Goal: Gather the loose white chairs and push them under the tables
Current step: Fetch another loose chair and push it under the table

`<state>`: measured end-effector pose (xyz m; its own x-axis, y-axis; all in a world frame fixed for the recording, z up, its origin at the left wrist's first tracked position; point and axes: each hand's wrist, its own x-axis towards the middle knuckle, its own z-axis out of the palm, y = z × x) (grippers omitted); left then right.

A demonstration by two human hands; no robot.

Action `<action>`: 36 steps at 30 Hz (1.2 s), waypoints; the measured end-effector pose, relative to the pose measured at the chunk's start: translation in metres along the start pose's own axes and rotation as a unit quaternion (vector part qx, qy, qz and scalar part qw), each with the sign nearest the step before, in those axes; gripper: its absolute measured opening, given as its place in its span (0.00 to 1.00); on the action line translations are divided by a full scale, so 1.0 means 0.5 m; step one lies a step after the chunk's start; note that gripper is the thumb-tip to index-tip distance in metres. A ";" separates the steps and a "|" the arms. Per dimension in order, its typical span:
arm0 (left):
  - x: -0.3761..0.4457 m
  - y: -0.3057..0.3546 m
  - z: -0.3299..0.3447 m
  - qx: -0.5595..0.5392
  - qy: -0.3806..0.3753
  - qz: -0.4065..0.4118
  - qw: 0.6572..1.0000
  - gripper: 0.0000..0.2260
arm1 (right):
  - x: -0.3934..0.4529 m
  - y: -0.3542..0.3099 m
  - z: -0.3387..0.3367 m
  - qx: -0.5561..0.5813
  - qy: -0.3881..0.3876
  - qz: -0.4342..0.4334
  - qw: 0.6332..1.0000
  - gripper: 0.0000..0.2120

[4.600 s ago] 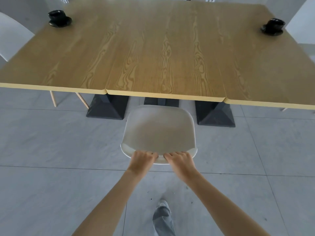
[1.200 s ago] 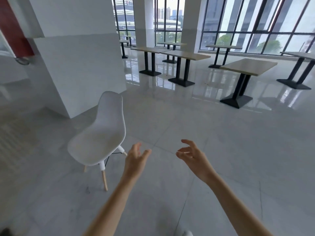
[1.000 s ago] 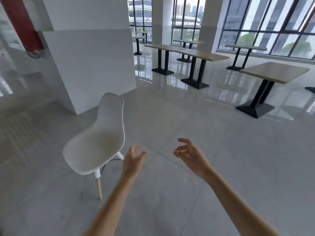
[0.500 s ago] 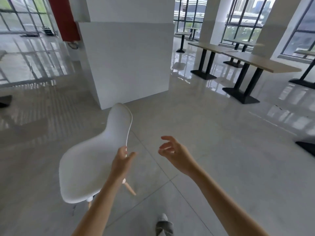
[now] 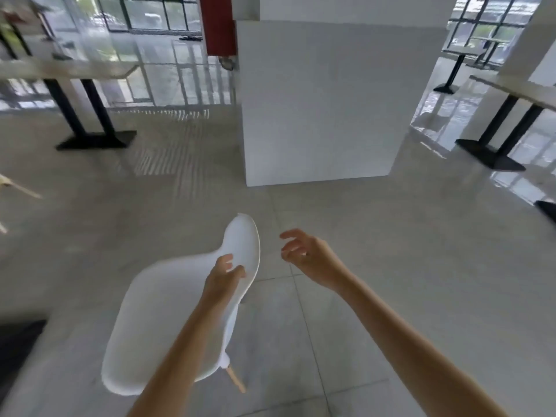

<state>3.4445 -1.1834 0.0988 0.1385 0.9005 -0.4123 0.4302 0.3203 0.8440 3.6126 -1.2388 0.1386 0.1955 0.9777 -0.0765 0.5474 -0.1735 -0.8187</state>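
A loose white chair with pale wooden legs stands on the grey tiled floor just below me, its backrest pointing up and right. My left hand hovers over the backrest's edge with fingers spread; whether it touches is unclear. My right hand hangs in the air to the right of the backrest, fingers curled loosely and holding nothing. A table with black legs stands at the far left, and another table at the far right.
A wide white pillar rises straight ahead, with a red column behind it. Wooden legs of another chair show at the left edge. A dark table base lies at lower left. Open floor surrounds the chair.
I have left the chair pushed under the wooden table and turned to a second chair. My view swung left and nearer; my left hand has reached its backrest.
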 end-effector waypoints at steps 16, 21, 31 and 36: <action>0.209 0.120 0.189 -0.111 0.251 -0.161 0.948 0.33 | 0.487 0.128 -0.082 -0.063 -0.342 -0.188 0.919 0.16; 0.234 0.130 0.229 -0.125 0.318 -0.197 0.919 0.31 | 0.558 0.127 -0.032 -0.098 -0.442 -0.254 0.855 0.20; 0.326 0.034 0.262 0.124 0.291 -0.273 0.909 0.30 | 0.661 0.151 0.151 -0.336 -0.510 -0.489 0.623 0.28; 0.373 0.005 0.273 0.242 0.273 -0.316 0.876 0.23 | 0.689 0.180 0.201 -0.369 -0.511 -0.550 0.548 0.27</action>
<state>3.5933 -1.0551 -0.0228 -0.6540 0.6373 -0.4077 0.6131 0.7622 0.2079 3.6473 -0.9059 -0.0188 -0.9342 0.0288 -0.3557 0.1300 0.9557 -0.2641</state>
